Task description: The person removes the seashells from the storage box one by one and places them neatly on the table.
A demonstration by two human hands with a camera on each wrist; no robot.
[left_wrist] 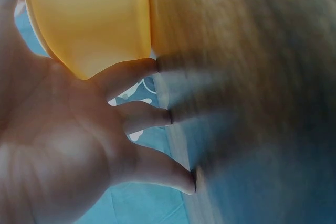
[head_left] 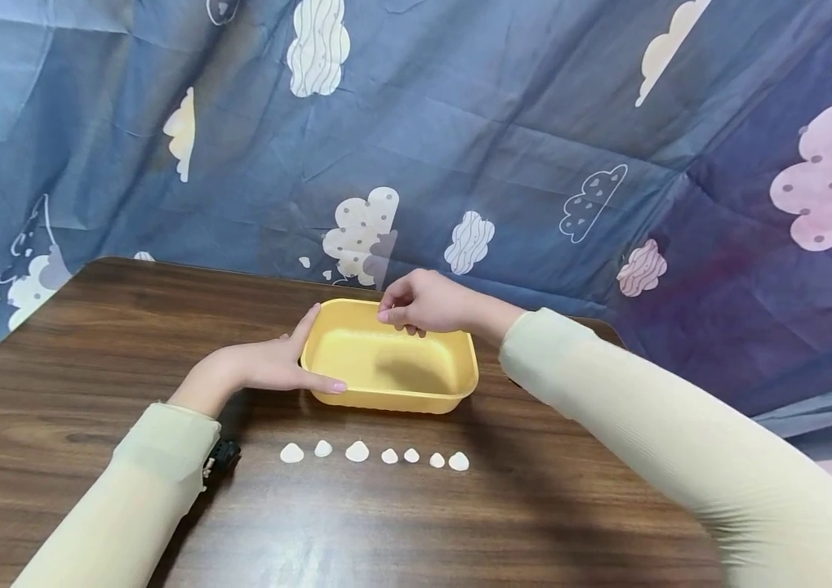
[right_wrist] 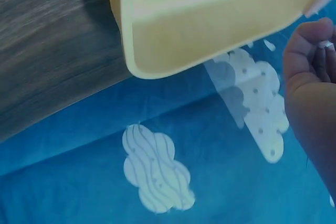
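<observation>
A yellow plastic basin stands on the wooden table. My left hand rests against its left end, thumb on the near rim and another finger by the far corner. In the left wrist view its other fingers reach out straight and spread beside the basin's wall. My right hand is over the far part of the basin with curled fingers. In the right wrist view it pinches a small white shell, mostly hidden by the fingers. Several white shells lie in a row in front of the basin.
The brown wooden table ends at a blue cloth backdrop printed with clouds, close behind the basin. A small black device sits under the left wrist.
</observation>
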